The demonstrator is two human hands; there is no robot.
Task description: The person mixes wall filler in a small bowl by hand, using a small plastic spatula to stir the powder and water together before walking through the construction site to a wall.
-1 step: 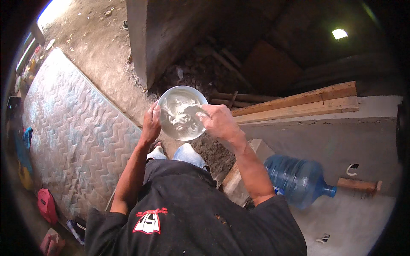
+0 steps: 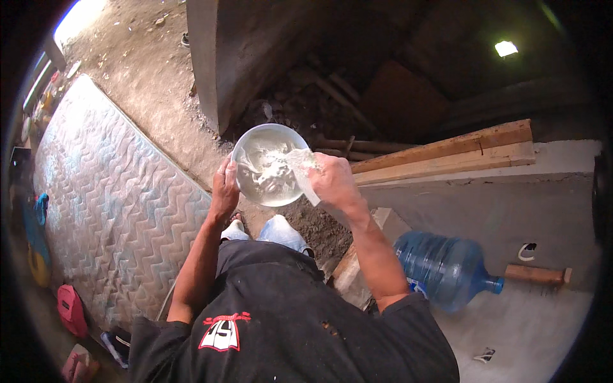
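Observation:
In front of my body is a round white bowl [image 2: 253, 134] with wet white paste [image 2: 272, 171] inside, like plaster, lumpy and swirled. My left hand [image 2: 225, 185] grips the bowl's left rim, its fingers along the outer wall. A flat scraper [image 2: 302, 173], coated with the paste, is closed in my right hand [image 2: 336, 184] over the bowl's right rim. The scraper's blade tilts, its upper end over the paste and its lower corner past the rim. White residue marks my right fingers.
A quilted mattress [image 2: 121, 204] lies at left. At right are long wooden planks [image 2: 447, 153], a low grey wall [image 2: 472, 201] and a blue water jug [image 2: 440, 268] on its side. A concrete pillar [image 2: 205, 64] stands ahead, with rubble [image 2: 287, 102] beside it.
My right hand has turned and lifted the scraper from the paste toward the bowl's right rim, showing its flat face. The bowl has shifted slightly left and up.

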